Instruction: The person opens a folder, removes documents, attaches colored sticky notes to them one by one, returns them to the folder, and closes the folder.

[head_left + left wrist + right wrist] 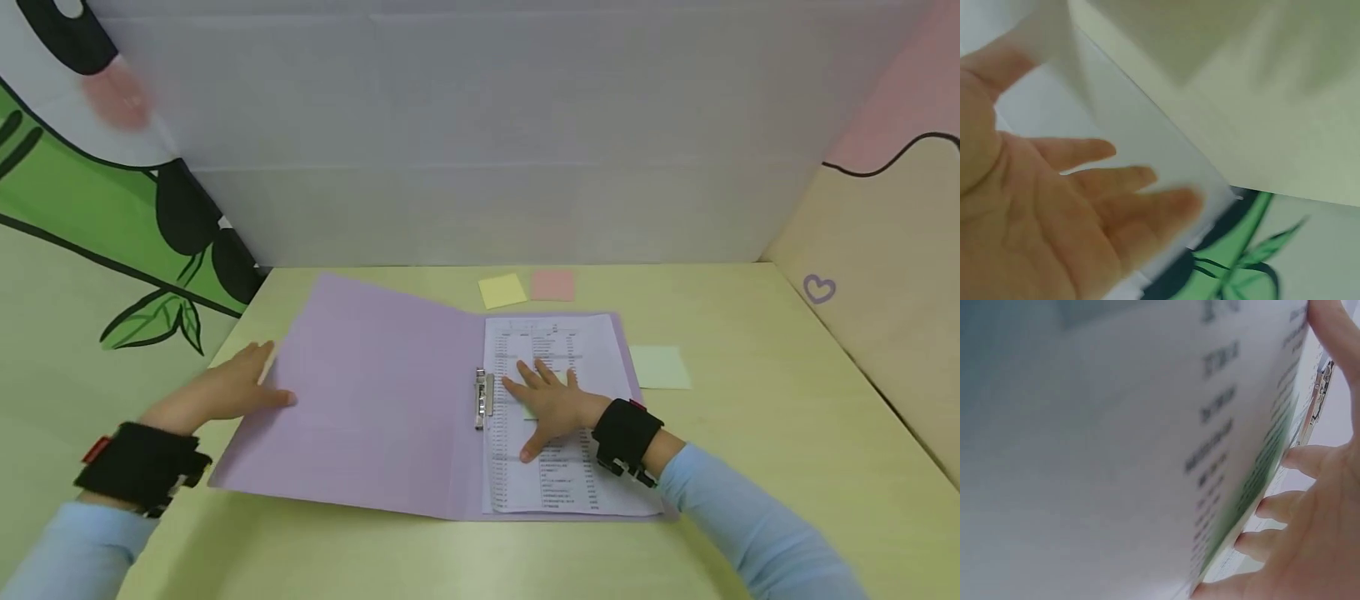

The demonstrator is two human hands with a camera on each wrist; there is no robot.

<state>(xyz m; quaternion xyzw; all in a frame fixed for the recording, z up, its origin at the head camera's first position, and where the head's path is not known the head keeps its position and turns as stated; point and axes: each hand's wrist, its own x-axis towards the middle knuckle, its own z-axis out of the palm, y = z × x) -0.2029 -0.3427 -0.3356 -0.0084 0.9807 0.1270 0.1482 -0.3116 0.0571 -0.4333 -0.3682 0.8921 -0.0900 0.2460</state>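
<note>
A purple folder (360,392) lies spread out on the table, its left cover slanting up off the tabletop. My left hand (236,383) is at that cover's outer edge, with the thumb over its inner face and the other fingers extended beyond the edge; the left wrist view (1041,206) shows these fingers nearly straight. On the right side, my right hand (557,408) rests with spread fingers on a stack of printed sheets (562,492). A pale green sticky note (529,413) is mostly hidden under it. Beside the sheets sits a metal clip (484,398) near the spine.
Behind the folder lie a yellow sticky note (502,291) and a pink one (552,285). A pale green note (660,367) is right of the folder. Printed panels (480,167) border the table (787,467) at the back and sides.
</note>
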